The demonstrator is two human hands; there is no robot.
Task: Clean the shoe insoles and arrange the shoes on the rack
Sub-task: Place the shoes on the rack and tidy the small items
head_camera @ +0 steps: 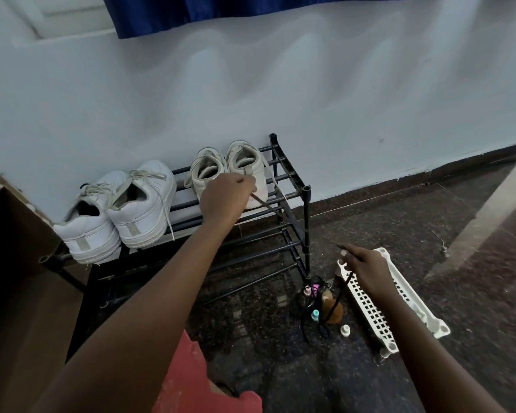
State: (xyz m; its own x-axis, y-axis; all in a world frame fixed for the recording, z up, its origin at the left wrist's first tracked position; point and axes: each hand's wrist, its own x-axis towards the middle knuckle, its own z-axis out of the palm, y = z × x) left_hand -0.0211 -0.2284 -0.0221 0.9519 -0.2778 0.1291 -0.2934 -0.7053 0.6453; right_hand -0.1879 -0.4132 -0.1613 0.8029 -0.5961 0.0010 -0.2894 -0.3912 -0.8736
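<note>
My left hand [227,195] grips the white shoe [246,159] by its heel, probably light and firm, at the rack's [306,192] right end; my right hand [367,267] pinches a thin stick [348,278].

White shoes [143,210], black rack [306,210], blue curtain [251,10], speckled dark floor [429,234]

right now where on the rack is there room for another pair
The lower tiers look bare. On top, only a narrow gap between left pair and right pair. Crowded: bottles, black cord, white tray by the rack's foot.
</note>
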